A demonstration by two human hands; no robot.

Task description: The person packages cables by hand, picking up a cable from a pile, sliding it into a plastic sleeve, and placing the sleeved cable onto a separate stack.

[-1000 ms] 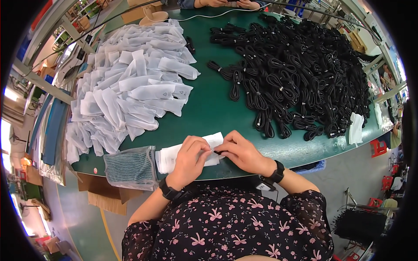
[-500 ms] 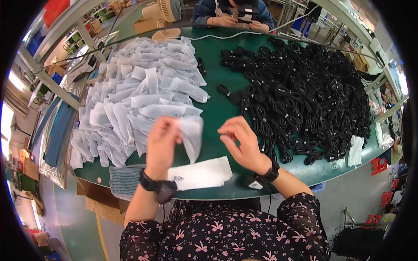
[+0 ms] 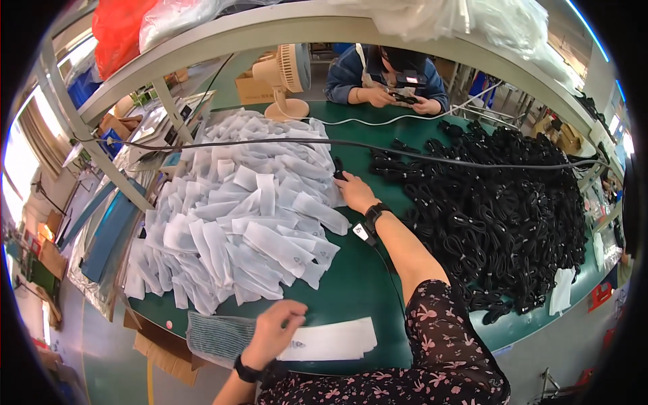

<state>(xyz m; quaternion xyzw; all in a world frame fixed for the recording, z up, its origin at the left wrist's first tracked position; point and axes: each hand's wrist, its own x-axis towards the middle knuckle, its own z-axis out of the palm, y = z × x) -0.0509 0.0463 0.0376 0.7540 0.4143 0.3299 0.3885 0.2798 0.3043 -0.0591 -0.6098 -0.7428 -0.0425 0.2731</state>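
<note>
Fingers at work on green table. Nine o'clock: heaped white pouches (image 3: 246, 226). Seven: my left hand (image 3: 275, 331), fingers loosely bent, seemingly empty, at flat white stack (image 3: 341, 339), six. Twelve: small black bundle (image 3: 339, 169), fingertips of my right hand (image 3: 356, 194) there; grip, cannot tell. Hand brushing pouches close by could slide heap's edge. Three: black cable heap (image 3: 499, 216).
</note>
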